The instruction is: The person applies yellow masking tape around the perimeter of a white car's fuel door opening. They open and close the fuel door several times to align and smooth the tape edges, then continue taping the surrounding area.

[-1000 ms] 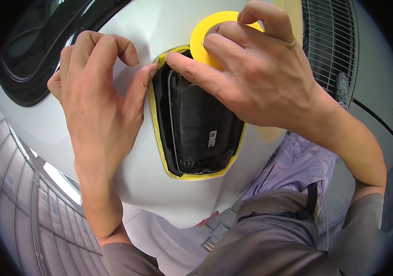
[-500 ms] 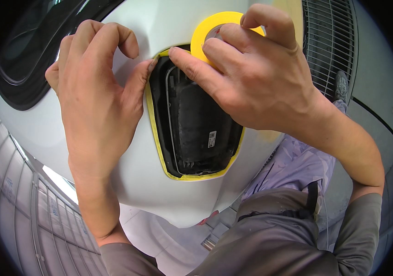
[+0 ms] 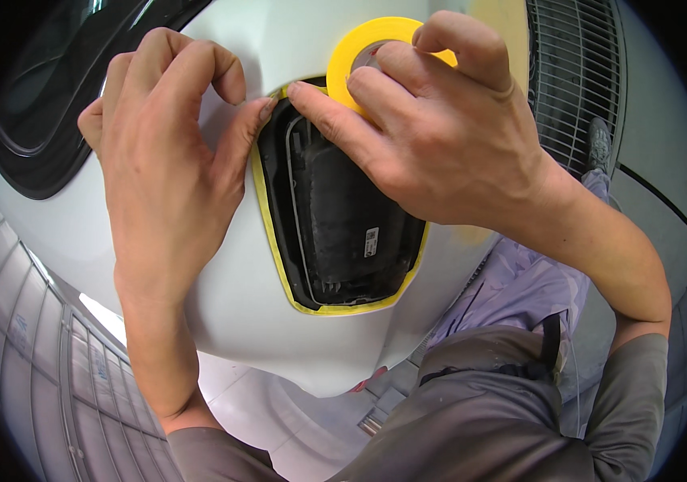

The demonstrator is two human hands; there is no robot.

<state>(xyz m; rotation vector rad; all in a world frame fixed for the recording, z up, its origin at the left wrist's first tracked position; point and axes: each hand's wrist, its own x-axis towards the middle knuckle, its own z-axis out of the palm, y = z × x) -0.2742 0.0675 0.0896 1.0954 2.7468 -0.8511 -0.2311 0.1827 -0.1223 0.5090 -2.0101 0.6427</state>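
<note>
A black recessed housing (image 3: 351,209) with a small white label sits in an opening in a pale grey car body panel (image 3: 231,321). Yellow masking tape (image 3: 275,247) runs along the rim of that opening. My left hand (image 3: 171,161) has its fingers loosely bent and apart; its thumb tip touches the panel at the opening's upper left corner. With my right hand (image 3: 448,136) I hold a roll of yellow masking tape (image 3: 346,58), partly covered by my fingers. My right index fingertip rests on the tape at the top rim, close to the left thumb.
A dark car window (image 3: 46,153) with black trim lies at the upper left. On the right, a metal floor grate (image 3: 572,72) runs beside the panel, with a shoe (image 3: 598,145) at its edge. Wire-grid panelling (image 3: 46,353) curves along the lower left.
The tape roll and my right hand have shifted slightly left. The left thumb stays near the corner, with its hand barely moved.
</note>
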